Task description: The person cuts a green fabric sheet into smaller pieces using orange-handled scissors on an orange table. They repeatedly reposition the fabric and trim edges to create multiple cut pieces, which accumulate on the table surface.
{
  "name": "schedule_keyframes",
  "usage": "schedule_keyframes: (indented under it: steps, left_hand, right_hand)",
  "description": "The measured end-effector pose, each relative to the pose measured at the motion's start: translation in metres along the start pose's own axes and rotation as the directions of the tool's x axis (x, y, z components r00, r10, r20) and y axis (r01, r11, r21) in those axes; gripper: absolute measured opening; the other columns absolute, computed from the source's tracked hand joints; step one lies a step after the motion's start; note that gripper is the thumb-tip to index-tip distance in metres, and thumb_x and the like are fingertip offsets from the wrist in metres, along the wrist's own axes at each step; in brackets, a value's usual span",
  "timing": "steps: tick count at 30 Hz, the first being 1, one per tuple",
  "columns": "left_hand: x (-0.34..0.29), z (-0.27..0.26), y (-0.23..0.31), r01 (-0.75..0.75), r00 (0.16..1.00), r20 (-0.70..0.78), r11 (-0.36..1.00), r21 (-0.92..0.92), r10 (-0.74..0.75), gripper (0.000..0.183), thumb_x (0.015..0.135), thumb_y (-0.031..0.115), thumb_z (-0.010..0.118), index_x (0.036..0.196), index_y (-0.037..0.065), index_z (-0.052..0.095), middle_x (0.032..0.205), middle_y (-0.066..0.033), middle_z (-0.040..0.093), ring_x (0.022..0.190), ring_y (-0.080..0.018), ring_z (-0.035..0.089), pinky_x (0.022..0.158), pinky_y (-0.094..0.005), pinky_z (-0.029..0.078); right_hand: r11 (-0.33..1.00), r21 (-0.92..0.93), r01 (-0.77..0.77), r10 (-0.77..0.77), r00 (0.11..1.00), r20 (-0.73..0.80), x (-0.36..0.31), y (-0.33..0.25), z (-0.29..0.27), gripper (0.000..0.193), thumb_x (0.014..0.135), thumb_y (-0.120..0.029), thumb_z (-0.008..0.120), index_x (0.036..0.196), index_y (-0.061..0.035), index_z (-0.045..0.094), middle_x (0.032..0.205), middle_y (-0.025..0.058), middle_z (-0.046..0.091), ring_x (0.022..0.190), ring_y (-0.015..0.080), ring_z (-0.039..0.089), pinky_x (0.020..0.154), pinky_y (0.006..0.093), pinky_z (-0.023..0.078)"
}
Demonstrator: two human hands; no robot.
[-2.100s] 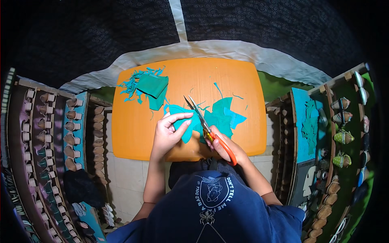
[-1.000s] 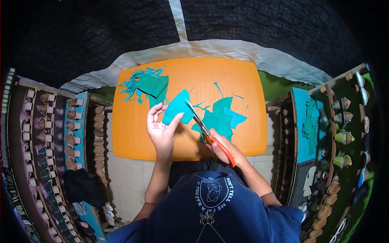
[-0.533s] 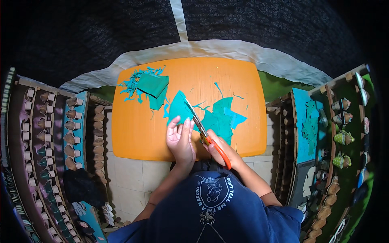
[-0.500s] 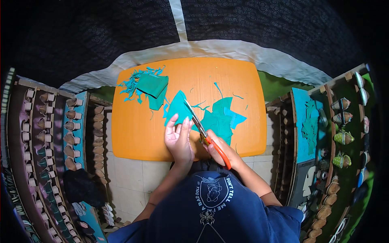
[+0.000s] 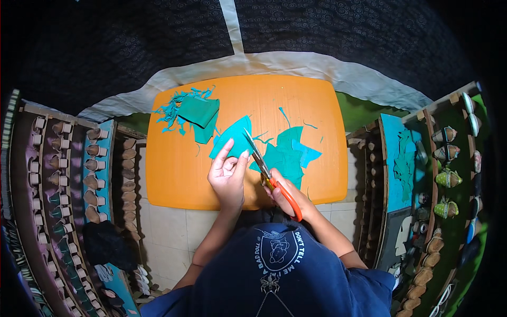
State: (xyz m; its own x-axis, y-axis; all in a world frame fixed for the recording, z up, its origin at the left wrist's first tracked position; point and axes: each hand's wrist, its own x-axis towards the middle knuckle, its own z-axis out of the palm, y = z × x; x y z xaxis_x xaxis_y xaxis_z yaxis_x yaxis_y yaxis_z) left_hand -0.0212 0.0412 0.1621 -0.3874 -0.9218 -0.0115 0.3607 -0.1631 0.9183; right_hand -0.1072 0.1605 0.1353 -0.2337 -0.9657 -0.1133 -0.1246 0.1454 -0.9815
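Observation:
Between the fingers and thumb of my left hand (image 5: 228, 177) is a green fabric piece (image 5: 232, 138) with a pointed upper end. My right hand (image 5: 289, 194) is closed around the orange handles of a pair of scissors (image 5: 285, 196). The metal blades point up and left, along the right edge of the green piece. Beside the blades, to the right, several cut green pieces (image 5: 285, 158) lie overlapped, with a bluer piece (image 5: 307, 154) among them. At the far left is a folded green fabric (image 5: 199, 110) next to a heap of thin strips (image 5: 171, 108).
The orange table (image 5: 174, 179) carries scattered thin trimmings (image 5: 283, 113). Racks with shoe-shaped forms stand on the left (image 5: 94, 179) and right (image 5: 448, 179). More green scraps (image 5: 404, 158) lie on a blue surface at the right. Dark patterned cloth (image 5: 158, 37) hangs beyond the table.
My left hand has shifted slightly left and turned the green piece, so its point now leans to the right. The scissors have stayed nearly in place along its edge.

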Motion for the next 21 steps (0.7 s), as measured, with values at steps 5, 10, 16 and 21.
schedule_keyframes:
  steps: [5,10,16,21]
  left_hand:
    - [0.001,-0.004,-0.001,0.002,1.0,-0.004,0.999,0.042,-0.002,0.046,0.076,-0.009,0.06,0.119,-0.007,0.045,0.071,-0.0018,0.057,0.069,-0.006,0.057,0.065,-0.0161,0.046]
    - [0.005,-0.009,-0.001,-0.003,1.0,0.022,0.997,0.081,0.002,0.046,0.075,-0.009,0.061,0.118,-0.006,0.046,0.07,-0.0011,0.057,0.067,-0.0046,0.056,0.062,-0.0144,0.044]
    - [0.008,-0.008,0.005,0.021,0.998,0.056,0.995,0.098,-0.026,0.046,0.075,-0.01,0.061,0.118,-0.006,0.046,0.068,0.0,0.056,0.062,-0.002,0.052,0.057,-0.0125,0.04]
    - [0.006,-0.008,0.003,0.024,0.995,0.093,0.997,0.079,-0.032,0.046,0.075,-0.01,0.061,0.118,-0.006,0.046,0.066,0.0017,0.054,0.059,-0.0004,0.049,0.056,-0.012,0.038]
  right_hand:
    - [0.998,-0.063,0.005,-0.004,1.0,0.008,-0.002,-0.005,-0.003,0.054,0.085,-0.057,0.033,0.091,-0.0032,0.032,0.07,0.0123,0.041,0.061,0.0264,0.044,0.056,0.0346,0.038]
    - [0.997,-0.064,0.031,-0.031,1.0,0.002,-0.003,-0.003,-0.003,0.049,0.088,-0.051,0.036,0.087,-0.0022,0.031,0.068,0.0163,0.04,0.062,0.0331,0.045,0.058,0.039,0.037]
    - [1.0,-0.019,0.021,-0.021,1.0,0.008,-0.002,-0.007,-0.003,0.052,0.088,-0.054,0.033,0.087,-0.0018,0.032,0.07,0.0142,0.042,0.063,0.0294,0.045,0.059,0.037,0.038]
    - [0.991,0.13,-0.042,0.046,0.999,-0.026,0.001,-0.012,0.004,0.083,0.07,-0.078,0.026,0.105,-0.0038,0.034,0.073,0.0023,0.04,0.056,0.0089,0.04,0.048,0.0223,0.038]
